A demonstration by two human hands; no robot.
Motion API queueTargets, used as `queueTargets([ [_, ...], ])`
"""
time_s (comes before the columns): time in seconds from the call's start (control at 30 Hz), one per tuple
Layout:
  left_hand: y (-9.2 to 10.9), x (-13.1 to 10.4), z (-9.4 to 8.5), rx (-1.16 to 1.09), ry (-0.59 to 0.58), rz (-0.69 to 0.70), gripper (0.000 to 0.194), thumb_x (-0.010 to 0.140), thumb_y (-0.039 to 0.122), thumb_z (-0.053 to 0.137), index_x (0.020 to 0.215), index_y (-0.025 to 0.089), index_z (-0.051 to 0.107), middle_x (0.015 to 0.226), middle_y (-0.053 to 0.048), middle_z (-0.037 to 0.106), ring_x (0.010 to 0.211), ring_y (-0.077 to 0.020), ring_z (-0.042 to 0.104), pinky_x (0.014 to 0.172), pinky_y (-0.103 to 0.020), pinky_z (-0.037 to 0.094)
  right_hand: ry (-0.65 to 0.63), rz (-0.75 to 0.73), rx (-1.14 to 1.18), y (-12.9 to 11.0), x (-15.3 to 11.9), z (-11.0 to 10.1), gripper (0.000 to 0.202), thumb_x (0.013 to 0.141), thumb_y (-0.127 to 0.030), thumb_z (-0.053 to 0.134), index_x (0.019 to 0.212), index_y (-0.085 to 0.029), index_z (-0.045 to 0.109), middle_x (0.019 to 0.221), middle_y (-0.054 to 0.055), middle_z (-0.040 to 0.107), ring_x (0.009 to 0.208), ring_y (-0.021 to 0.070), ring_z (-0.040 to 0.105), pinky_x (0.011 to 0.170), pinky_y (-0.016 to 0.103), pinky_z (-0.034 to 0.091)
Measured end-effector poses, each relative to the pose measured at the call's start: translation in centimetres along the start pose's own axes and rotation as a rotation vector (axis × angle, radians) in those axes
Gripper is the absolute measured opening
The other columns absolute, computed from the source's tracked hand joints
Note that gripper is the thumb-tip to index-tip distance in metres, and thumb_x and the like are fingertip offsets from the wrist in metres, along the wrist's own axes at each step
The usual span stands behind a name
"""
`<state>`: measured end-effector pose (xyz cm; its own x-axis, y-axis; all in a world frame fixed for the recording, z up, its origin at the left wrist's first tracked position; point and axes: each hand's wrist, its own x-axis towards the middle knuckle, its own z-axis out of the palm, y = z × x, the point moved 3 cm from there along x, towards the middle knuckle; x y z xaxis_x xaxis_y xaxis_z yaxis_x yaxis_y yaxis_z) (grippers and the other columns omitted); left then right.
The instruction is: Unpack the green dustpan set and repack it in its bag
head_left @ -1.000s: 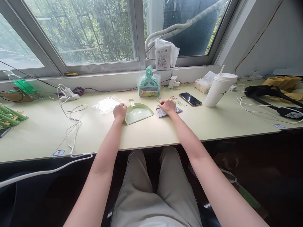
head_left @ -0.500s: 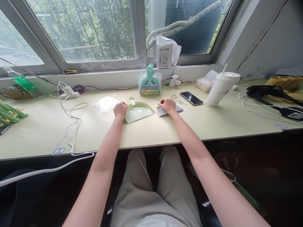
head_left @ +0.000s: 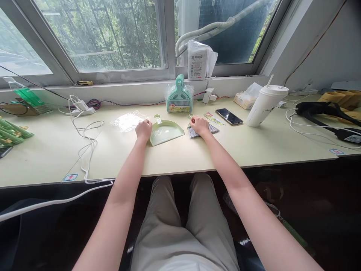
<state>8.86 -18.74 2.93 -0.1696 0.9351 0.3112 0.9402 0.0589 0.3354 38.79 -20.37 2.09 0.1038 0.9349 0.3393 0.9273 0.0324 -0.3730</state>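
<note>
I count two bare hands on the desk — the left hand [head_left: 143, 130] and the right hand [head_left: 199, 125]. One loose pale green dustpan [head_left: 166, 132], one small grey-bristled brush [head_left: 210, 130], and one more brush-and-dustpan set [head_left: 179, 98] in its wrapper (so two dustpans in all). One empty clear plastic bag [head_left: 127, 122], one printed card [head_left: 213, 118], one phone [head_left: 229, 116], one lidded white cup [head_left: 265, 106] with one straw. One tissue pack [head_left: 244, 98] — one white parcel [head_left: 199, 65] on the sill. One white power strip [head_left: 82, 110], one yellow-handled tool [head_left: 84, 82] on the window ledge.
</note>
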Motion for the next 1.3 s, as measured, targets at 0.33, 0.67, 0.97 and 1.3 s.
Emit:
queueTargets([
  [0.33,0.3,-0.1,0.1,-0.018,-0.017,0.031,0.035,0.095,0.034,0.037,0.106,0.024,0.069,0.104,-0.01,0.072,0.1,-0.0281,0.065,0.083,-0.036,0.048,-0.052,0.202,-0.119,1.1,0.3,-0.2,0.029,0.08,-0.041,0.061,0.093,-0.017,0.073,0.11,0.015,0.07,0.118,0.0357,0.054,0.102,0.053,0.029],
  [0.67,0.3,0.1,0.6,0.016,-0.017,0.054,0.029,0.092,0.037,0.047,0.097,0.022,0.072,0.102,-0.012,0.072,0.103,-0.0295,0.064,0.085,-0.037,0.049,-0.119,0.185,-0.162,0.7,-0.1,-1.7,0.026,0.073,-0.018,0.071,0.099,-0.019,0.069,0.105,0.012,0.07,0.117,0.0323,0.055,0.105,0.052,0.024],
  [0.97,1.4,-0.5,-0.1,0.033,-0.074,0.058,0.034,0.09,0.04,0.045,0.089,0.021,0.073,0.099,-0.012,0.073,0.098,-0.029,0.066,0.08,-0.036,0.049,0.046,0.115,0.075,-0.5,0.0,-3.5,0.026,0.076,-0.021,0.064,0.102,-0.025,0.064,0.095,0.004,0.075,0.112,0.0289,0.057,0.097,0.045,0.028],
  [1.3,7.1,-4.4,1.2,-0.32,-0.386,0.498,0.046,0.093,0.043,0.037,0.06,0.019,0.06,0.059,-0.003,0.064,0.062,-0.0165,0.057,0.066,-0.027,0.042,-0.142,-0.108,0.138,-4.4,-1.7,-1.5,0.028,0.076,-0.028,0.071,0.103,-0.026,0.066,0.096,0.001,0.077,0.11,0.0263,0.061,0.093,0.04,0.027],
])
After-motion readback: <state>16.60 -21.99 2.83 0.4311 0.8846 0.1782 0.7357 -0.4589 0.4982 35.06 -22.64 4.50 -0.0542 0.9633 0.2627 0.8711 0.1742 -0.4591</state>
